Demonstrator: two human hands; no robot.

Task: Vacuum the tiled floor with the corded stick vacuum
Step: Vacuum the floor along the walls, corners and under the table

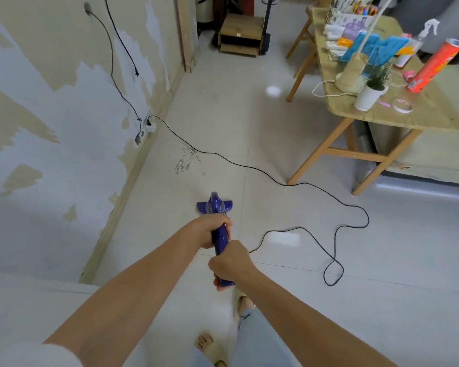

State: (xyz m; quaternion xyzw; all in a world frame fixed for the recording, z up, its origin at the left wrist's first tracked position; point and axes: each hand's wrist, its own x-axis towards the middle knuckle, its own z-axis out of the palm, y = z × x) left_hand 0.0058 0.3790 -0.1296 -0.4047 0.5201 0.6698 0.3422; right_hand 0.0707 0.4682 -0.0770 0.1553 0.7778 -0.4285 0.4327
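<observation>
Both hands hold the purple stick vacuum (219,229) in line: the left hand (213,232) is wrapped round the handle further down, the right hand (231,263) is curled round its upper end, and each grip is closed firmly on the handle. The floor head (214,206) sits flat on the tiled floor (249,123) just ahead of the person, near the wall on the left. A scatter of dark debris (187,161) lies a little beyond the head, close to the skirting, so the sensible stroke is straight forward over that patch, with the head kept level so suction is not lost. The black cord (276,181) runs from the power strip (146,128) at the wall, crosses just behind the debris, and loops off to the right near the wooden surface (382,112). The likely snag is the head riding onto the cord; slow, short passes that stop before the cord, or flicking the slack aside first, look wise.
</observation>
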